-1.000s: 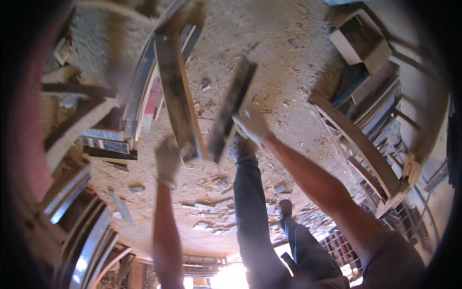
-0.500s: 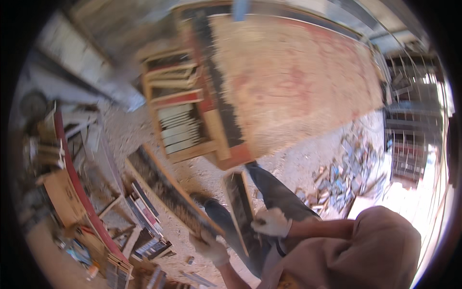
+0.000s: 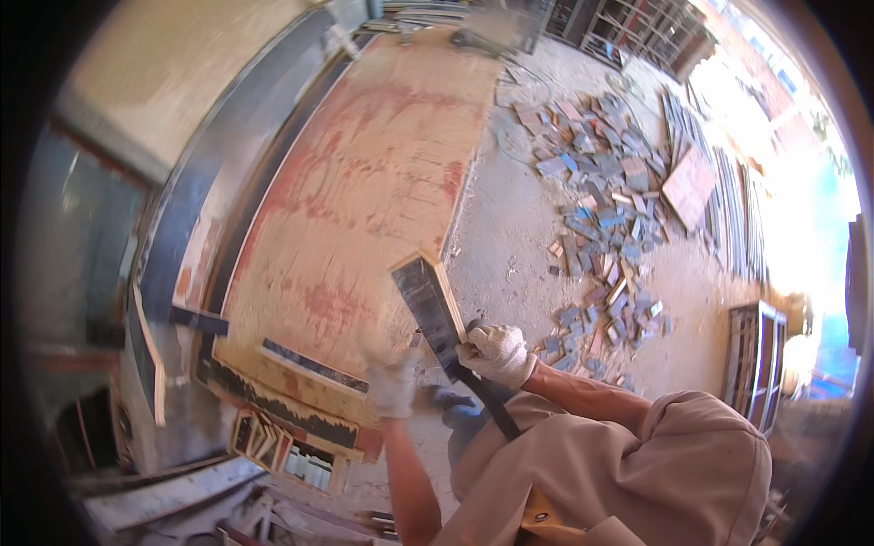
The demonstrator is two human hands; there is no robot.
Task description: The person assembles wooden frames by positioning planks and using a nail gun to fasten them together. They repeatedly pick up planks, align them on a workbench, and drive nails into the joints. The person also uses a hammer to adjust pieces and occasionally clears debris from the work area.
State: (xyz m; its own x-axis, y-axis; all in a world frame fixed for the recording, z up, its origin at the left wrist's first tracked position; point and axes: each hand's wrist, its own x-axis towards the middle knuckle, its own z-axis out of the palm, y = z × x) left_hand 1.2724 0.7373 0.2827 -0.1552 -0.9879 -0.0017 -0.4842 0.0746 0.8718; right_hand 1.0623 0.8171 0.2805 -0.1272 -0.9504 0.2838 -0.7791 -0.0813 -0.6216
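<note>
My right hand point(image 3: 499, 355), in a whitish work glove, is closed on the edge of a short plank point(image 3: 424, 298) with a dark face and pale wood edges. The plank tilts up and to the left in front of my body. My left hand point(image 3: 391, 382), also gloved, is smeared by motion beside the near end of a large plywood sheet point(image 3: 364, 182) with reddish stains. I cannot make out its fingers, and no plank shows in it. Left of that hand, a dark strip of board point(image 3: 314, 366) lies across the sheet's near end.
To the right, a broad pile of scrap wood pieces point(image 3: 601, 218) covers the floor, with a square board point(image 3: 690, 188) and long strips point(image 3: 746, 218) beyond it. A dark frame rack point(image 3: 757, 355) stands at the right. Wooden frames point(image 3: 264, 439) lie below the sheet's near end.
My view has swung to the right. The long plank that was in my left hand is no longer in it; that hand is now beside the sheet. My right hand keeps its plank.
</note>
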